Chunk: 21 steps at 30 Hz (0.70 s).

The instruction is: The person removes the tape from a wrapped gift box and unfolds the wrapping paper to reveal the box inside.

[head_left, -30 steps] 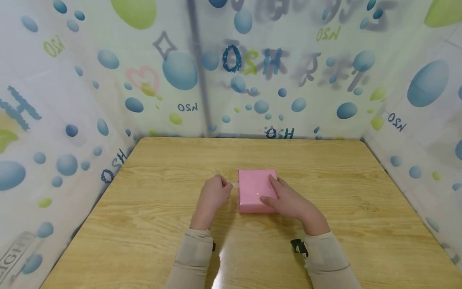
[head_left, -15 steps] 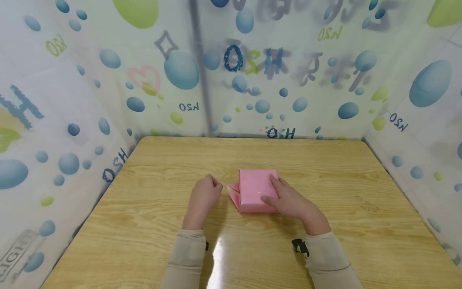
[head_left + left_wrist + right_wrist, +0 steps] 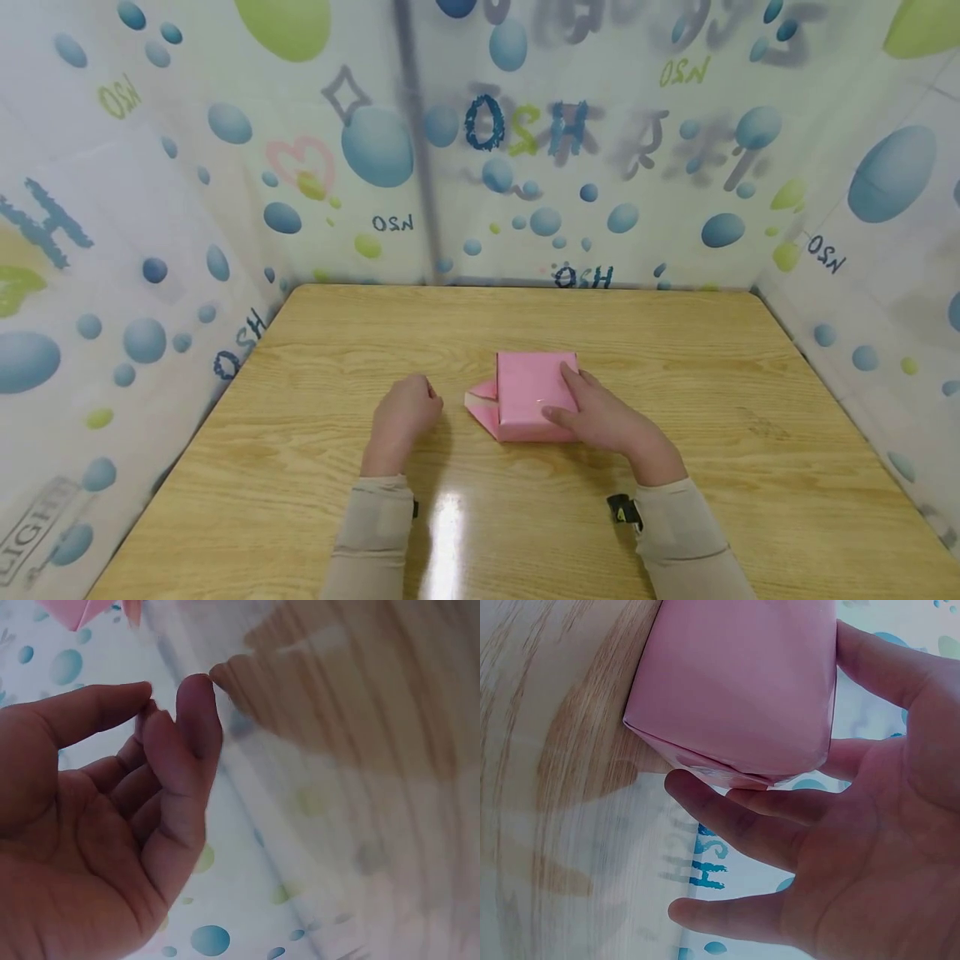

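Observation:
A pink paper-wrapped box (image 3: 531, 392) sits on the wooden table. From its left end a folded paper flap (image 3: 482, 403) sticks out, its pale inner side showing. To the left of the flap and apart from it, my left hand (image 3: 405, 412) is bent over the table. The left wrist view shows the thumb curled toward the bent fingers (image 3: 184, 746); I cannot tell whether something thin is pinched there. My right hand (image 3: 603, 417) holds the box at its right end, thumb and forefinger on top. In the right wrist view, other fingers (image 3: 739, 825) spread below the wrapped end.
The wooden table (image 3: 337, 333) carries a bright glare patch near its front. A patterned white curtain (image 3: 450, 200) with blue dots closes in the back and both sides. Dark straps show at the wrists.
My left hand has drawn away leftward from the box. A pale strip earlier ran between it and the box; the end flap has since come out and opened. The right hand stays put.

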{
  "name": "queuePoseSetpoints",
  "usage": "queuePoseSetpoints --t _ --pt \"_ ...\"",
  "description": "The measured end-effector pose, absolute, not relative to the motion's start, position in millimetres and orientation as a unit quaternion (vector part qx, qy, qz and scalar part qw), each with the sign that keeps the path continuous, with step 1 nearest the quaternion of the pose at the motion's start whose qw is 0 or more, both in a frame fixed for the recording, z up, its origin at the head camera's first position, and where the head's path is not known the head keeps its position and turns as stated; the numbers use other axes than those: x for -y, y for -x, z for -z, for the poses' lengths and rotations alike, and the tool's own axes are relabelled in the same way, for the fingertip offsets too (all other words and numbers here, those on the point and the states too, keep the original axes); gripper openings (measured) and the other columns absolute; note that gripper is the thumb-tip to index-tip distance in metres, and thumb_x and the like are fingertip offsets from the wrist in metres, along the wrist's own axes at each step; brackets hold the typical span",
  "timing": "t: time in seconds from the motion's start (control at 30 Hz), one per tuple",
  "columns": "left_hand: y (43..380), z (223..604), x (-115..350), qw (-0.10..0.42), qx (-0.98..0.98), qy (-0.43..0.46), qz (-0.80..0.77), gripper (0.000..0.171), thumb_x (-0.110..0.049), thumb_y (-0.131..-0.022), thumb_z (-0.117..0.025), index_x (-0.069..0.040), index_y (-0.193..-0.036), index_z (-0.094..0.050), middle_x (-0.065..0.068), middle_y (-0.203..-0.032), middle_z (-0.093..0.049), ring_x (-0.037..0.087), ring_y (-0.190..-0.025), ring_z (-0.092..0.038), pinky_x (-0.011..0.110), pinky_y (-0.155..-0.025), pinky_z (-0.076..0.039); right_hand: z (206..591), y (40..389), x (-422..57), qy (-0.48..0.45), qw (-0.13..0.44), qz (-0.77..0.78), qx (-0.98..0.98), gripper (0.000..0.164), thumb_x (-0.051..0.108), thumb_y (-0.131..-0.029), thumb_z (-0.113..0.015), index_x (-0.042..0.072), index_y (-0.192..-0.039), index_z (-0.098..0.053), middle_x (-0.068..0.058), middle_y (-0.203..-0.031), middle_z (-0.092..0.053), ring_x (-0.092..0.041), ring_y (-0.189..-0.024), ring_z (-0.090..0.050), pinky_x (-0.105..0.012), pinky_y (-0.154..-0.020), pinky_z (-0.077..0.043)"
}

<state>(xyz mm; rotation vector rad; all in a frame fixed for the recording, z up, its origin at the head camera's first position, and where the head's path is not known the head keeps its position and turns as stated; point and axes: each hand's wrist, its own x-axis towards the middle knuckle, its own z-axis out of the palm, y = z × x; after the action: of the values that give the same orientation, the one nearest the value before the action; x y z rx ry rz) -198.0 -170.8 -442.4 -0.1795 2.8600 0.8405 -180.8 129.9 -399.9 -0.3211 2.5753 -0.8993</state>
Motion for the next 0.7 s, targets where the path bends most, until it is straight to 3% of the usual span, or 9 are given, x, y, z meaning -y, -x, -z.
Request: queuePoseSetpoints --t 0.1,0.3,0.57,0.7 --pt "202 449 173 0.085 -0.965 0.047 -0.243 0.033 -0.013 -0.094 -0.058 -0.018 -0.064 -0.046 -0.003 -0.059 -0.043 0.015 -0.053 -0.042 0.031 -0.050 -0.034 401 181 -130 0.117 0.196 0.321 -0.919 0.087 0.038 -0.109 -0.059 -0.001 -0.170 -0.011 -0.033 -0.175 -0.013 -0.050 -0.162 -0.019 -0.066 -0.130 -0.022" --pt "189 417 159 0.089 -0.965 0.029 -0.243 0.011 -0.015 -0.099 -0.058 -0.009 -0.093 -0.064 0.005 -0.081 -0.062 0.020 -0.071 -0.056 0.032 -0.061 -0.043 402 182 -131 0.117 0.200 0.326 -0.917 0.088 0.040 -0.108 -0.059 0.000 -0.170 -0.011 -0.032 -0.175 -0.013 -0.049 -0.163 -0.018 -0.066 -0.130 -0.022" --pt "187 405 141 0.063 -0.959 0.002 -0.278 0.016 -0.025 -0.103 -0.065 -0.010 -0.103 -0.066 0.007 -0.095 -0.070 0.019 -0.074 -0.058 0.031 -0.064 -0.045 402 183 -131 0.120 0.196 0.323 -0.918 0.088 0.040 -0.108 -0.059 -0.001 -0.169 -0.012 -0.033 -0.174 -0.013 -0.050 -0.162 -0.019 -0.066 -0.130 -0.022" --pt "187 403 130 0.096 -0.939 -0.029 -0.328 0.032 -0.034 -0.102 -0.070 -0.007 -0.119 -0.066 0.012 -0.111 -0.074 0.023 -0.089 -0.066 0.040 -0.078 -0.056 402 183 -131 0.124 0.188 0.321 -0.920 0.088 0.040 -0.108 -0.060 -0.002 -0.169 -0.013 -0.034 -0.173 -0.015 -0.051 -0.161 -0.021 -0.066 -0.129 -0.023"
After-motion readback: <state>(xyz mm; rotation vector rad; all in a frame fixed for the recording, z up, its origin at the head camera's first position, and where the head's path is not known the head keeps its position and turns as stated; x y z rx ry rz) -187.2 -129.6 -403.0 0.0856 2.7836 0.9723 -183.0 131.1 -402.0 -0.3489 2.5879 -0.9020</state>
